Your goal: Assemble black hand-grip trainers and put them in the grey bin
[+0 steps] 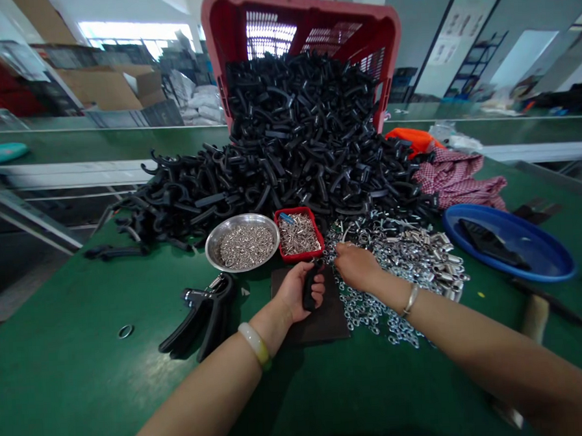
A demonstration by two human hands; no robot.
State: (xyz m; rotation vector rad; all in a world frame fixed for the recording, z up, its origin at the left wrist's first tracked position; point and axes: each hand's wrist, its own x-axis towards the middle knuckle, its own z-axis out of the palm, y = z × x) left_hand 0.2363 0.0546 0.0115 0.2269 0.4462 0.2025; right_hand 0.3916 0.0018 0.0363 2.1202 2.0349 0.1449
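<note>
My left hand [299, 292] is wrapped round a black plastic handle [309, 290], held upright over a dark square pad [316, 327]. My right hand [356, 265] is at the left edge of a pile of small metal parts [396, 271], its fingers closed together; anything between them is too small to make out. Just behind my hands are a red tray [318, 233] of metal pins and a steel bowl [212, 248] of small metal pieces. Left of my left hand lies a hand gripper tool [213, 316] with black handles and a spring.
A big heap of black handles [288, 159] spills from a tipped red crate [304, 6]. At the right are a blue plate [556, 256] with a dark object, a hammer [536, 319] and a checked cloth [464, 176]. A metal ring [126, 331] lies at the left.
</note>
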